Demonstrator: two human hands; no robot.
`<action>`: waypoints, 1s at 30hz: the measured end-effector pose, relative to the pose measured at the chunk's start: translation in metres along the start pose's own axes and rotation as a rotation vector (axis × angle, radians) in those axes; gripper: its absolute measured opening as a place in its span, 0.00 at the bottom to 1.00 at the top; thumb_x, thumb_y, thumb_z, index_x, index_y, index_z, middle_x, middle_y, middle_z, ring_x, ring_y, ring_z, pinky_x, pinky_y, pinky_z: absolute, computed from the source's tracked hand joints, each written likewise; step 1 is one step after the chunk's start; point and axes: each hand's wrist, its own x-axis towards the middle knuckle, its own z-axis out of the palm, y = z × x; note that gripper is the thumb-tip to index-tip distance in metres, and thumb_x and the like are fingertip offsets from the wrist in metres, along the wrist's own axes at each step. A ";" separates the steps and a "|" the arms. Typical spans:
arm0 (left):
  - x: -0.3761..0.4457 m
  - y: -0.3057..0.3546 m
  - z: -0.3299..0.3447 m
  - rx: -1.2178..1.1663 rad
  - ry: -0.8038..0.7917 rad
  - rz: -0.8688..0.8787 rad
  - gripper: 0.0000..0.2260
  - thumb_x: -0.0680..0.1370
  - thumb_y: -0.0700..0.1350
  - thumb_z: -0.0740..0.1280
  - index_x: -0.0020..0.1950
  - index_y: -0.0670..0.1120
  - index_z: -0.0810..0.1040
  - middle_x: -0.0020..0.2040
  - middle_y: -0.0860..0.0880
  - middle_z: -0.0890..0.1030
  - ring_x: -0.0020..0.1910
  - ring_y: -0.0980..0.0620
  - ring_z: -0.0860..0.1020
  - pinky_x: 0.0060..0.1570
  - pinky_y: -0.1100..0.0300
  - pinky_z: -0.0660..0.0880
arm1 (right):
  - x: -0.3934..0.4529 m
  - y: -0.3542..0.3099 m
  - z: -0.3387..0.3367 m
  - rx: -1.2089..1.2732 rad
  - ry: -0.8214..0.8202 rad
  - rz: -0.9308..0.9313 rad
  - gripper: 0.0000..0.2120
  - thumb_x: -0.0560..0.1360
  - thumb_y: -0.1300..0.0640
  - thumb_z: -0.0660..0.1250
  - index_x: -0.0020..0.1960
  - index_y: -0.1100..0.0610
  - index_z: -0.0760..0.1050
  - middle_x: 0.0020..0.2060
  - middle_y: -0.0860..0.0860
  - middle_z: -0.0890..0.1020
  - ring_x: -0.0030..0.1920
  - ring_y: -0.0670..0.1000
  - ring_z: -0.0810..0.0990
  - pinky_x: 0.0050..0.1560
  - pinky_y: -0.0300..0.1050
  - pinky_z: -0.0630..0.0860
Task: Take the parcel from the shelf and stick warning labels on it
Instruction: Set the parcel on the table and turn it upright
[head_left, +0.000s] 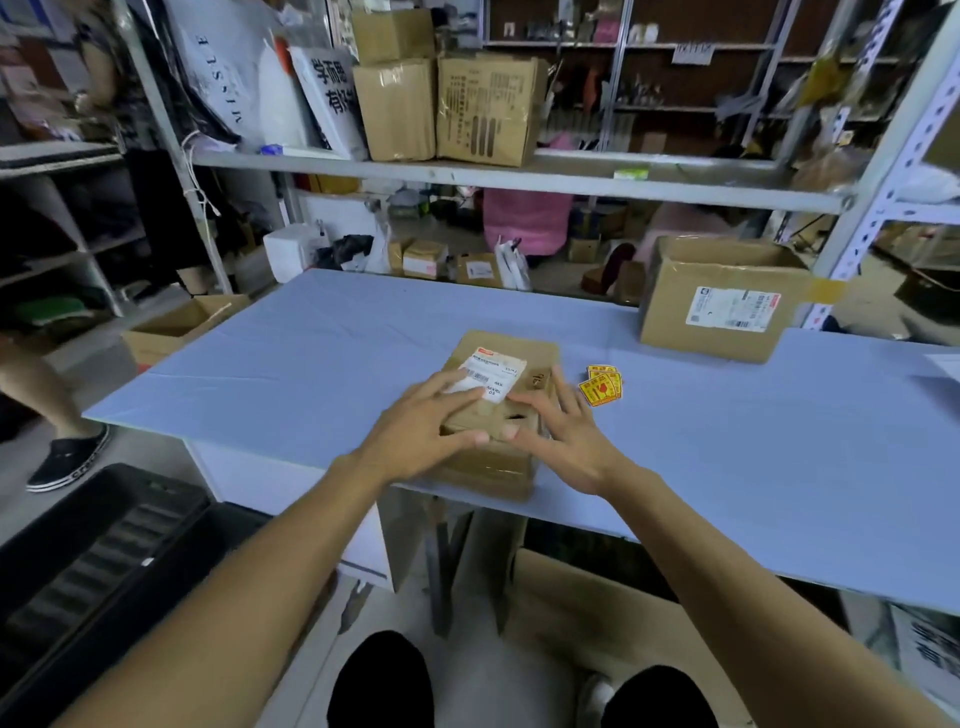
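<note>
A small brown cardboard parcel (511, 353) with a white shipping label lies on the blue table (311, 353) near its front edge. My left hand (426, 426) rests flat on the parcel's left top, fingers spread and partly over the label. My right hand (561, 431) rests on its right side, fingers apart, thumb touching the top. Neither hand grips it. A small pile of yellow and red warning labels (601, 385) lies on the table just right of the parcel, a little beyond my right fingertips.
An open cardboard box (722, 301) with a shipping label stands at the back right of the table. Behind it a metal shelf (467, 174) carries several cartons and bags. Another person's leg and black shoe (67, 457) are on the left. Cartons lie on the floor.
</note>
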 end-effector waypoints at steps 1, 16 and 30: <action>0.002 -0.003 -0.003 -0.003 -0.006 0.018 0.33 0.72 0.71 0.56 0.75 0.60 0.66 0.79 0.59 0.58 0.76 0.50 0.61 0.72 0.45 0.65 | 0.000 0.004 -0.005 -0.061 -0.052 -0.002 0.28 0.72 0.30 0.62 0.71 0.30 0.61 0.81 0.46 0.39 0.80 0.54 0.34 0.77 0.60 0.45; -0.009 0.034 0.071 0.029 0.497 -0.128 0.37 0.61 0.71 0.68 0.67 0.56 0.74 0.74 0.48 0.65 0.77 0.44 0.56 0.68 0.37 0.63 | 0.003 0.006 -0.006 -0.281 0.066 -0.074 0.27 0.73 0.34 0.65 0.71 0.33 0.65 0.81 0.49 0.48 0.79 0.59 0.40 0.77 0.60 0.48; 0.012 -0.058 0.009 -0.335 0.074 -0.048 0.37 0.66 0.44 0.77 0.72 0.62 0.70 0.81 0.52 0.46 0.79 0.53 0.47 0.76 0.52 0.57 | 0.025 0.032 -0.021 -0.173 0.146 0.092 0.36 0.70 0.46 0.76 0.73 0.37 0.63 0.80 0.57 0.40 0.79 0.63 0.38 0.76 0.61 0.49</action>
